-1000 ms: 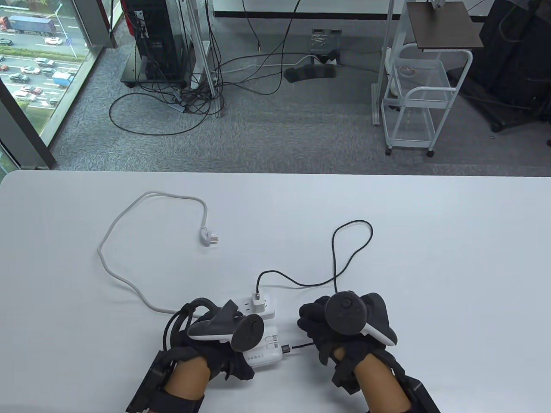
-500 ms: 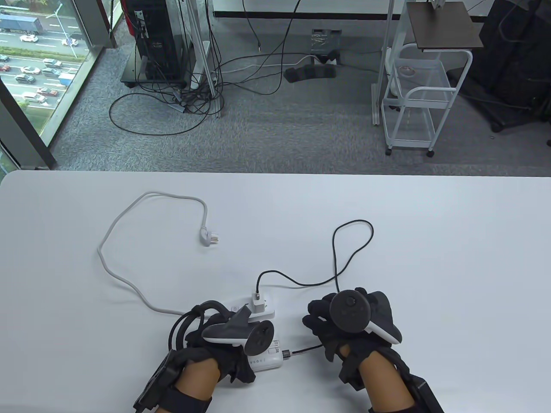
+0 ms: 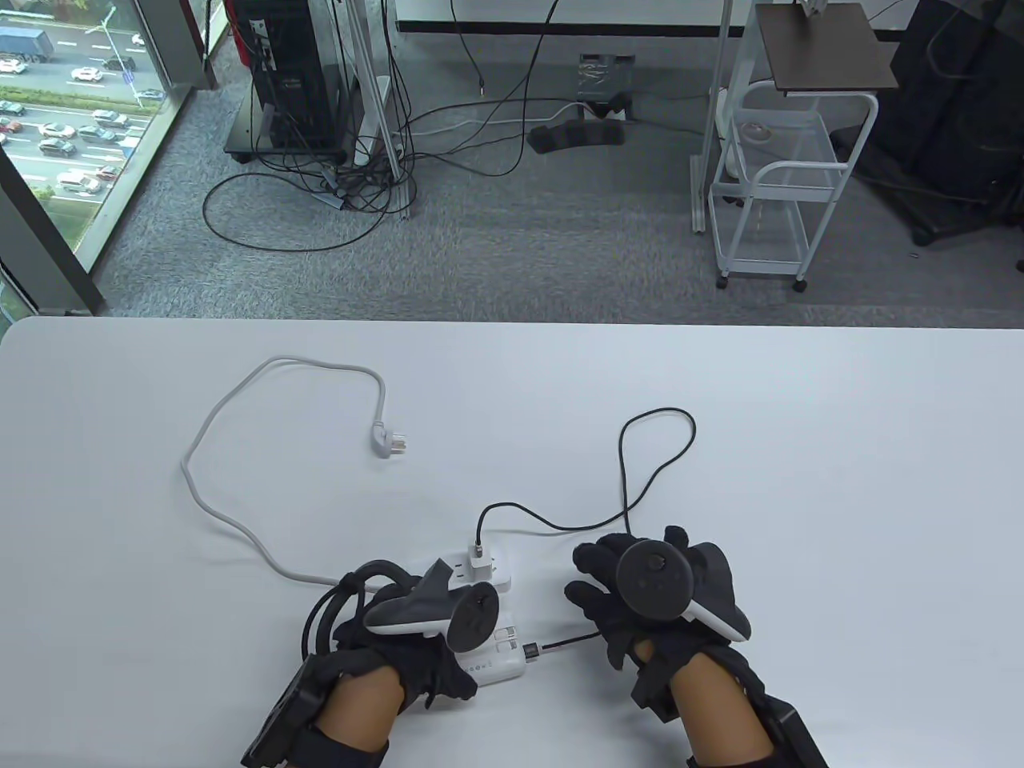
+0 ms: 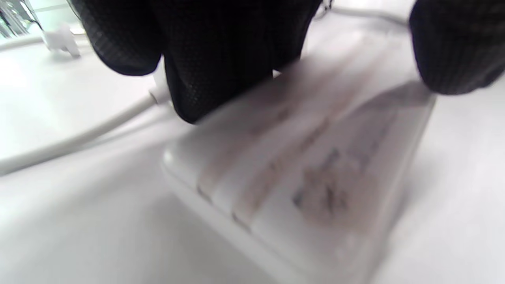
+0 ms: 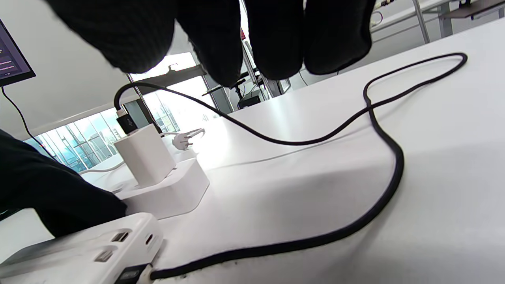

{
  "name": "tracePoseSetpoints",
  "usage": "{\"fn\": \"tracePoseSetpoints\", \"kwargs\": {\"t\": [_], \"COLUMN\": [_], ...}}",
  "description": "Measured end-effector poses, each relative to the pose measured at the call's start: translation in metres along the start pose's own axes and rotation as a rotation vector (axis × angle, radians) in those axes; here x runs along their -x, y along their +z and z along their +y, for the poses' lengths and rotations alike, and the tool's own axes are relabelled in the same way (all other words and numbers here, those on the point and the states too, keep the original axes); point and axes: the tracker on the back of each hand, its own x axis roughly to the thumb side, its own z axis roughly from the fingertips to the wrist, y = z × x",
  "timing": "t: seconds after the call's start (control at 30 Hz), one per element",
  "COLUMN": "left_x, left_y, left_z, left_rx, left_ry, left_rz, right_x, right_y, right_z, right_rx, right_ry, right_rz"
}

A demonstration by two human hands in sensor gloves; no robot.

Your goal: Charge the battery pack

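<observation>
White battery pack lying just in front of the power strip, steadied under the left hand. Black cable now seated in its port; right hand lifting clear, fingers apparently released.

Your right hand's black gloved fingers hanging above looping black braided cable, its plug sitting in white rectangular battery pack; white cube charger standing in white power strip.

Office or lab; computer tower, tangled cables, carpet.
</observation>
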Motion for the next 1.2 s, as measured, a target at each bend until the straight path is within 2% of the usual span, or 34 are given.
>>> {"fn": "tracePoseSetpoints", "kwargs": {"t": [0.2, 0.33, 0.5, 1.03, 1.2], "left_x": [0.034, 0.052, 0.061, 0.066, 0.066], "left_y": [0.029, 0.038, 0.040, 0.041, 0.041], "left_z": [0.019, 0.021, 0.018, 0.015, 0.014], "left_rx": [-0.259, -0.395, -0.390, -0.384, -0.369], "left_ry": [0.162, 0.200, 0.256, 0.275, 0.283], "left_rz": [0.082, 0.172, 0.190, 0.198, 0.200], "right_x": [-0.003, -0.003, 0.000, 0.001, -0.001], "right_y": [0.001, 0.001, -0.001, -0.002, -0.001], "right_z": [0.000, 0.007, 0.012, 0.013, 0.008], "right_rx": [0.064, 0.021, 0.006, 0.005, 0.052], "right_ry": [0.101, 0.200, 0.226, 0.230, 0.250], "right_rz": [-0.024, -0.006, 0.011, 0.027, 0.047]}}
